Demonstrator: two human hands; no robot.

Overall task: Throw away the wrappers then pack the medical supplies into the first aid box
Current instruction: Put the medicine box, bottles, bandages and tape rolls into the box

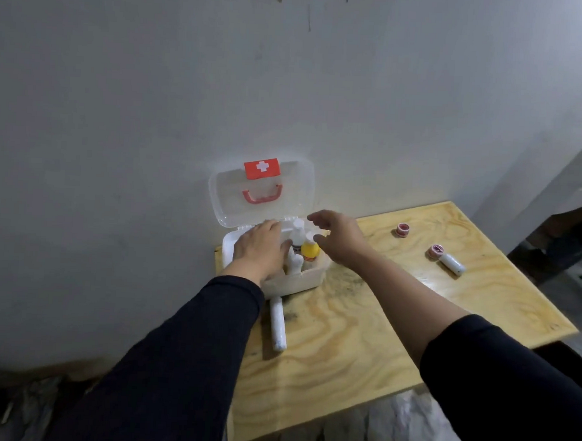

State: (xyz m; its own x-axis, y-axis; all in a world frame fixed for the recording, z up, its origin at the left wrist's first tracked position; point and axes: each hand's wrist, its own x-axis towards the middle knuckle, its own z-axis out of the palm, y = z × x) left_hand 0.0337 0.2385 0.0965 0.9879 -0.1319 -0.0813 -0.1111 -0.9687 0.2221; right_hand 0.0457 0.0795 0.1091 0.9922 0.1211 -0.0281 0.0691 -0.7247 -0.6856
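Observation:
The white first aid box [294, 283] stands open at the table's far left corner, its clear lid [294, 193] with a red cross label and red handle leaning against the wall. Inside stand a white bottle [297, 232], a yellow bottle [310, 251] and a white roll [295, 264]. My left hand [259, 247] lies palm down over the box's left side, touching the supplies. My right hand [337, 238] hovers just right of the bottles, fingers spread, holding nothing. A long white wrapped roll [278, 324] lies on the table in front of the box.
On the wooden table [360, 342] to the right lie two small red-and-white tape rolls [403, 230] [435, 252] and a short white tube [452, 263]. A grey wall stands behind the table. Crumpled plastic [407, 425] lies on the floor below the near edge.

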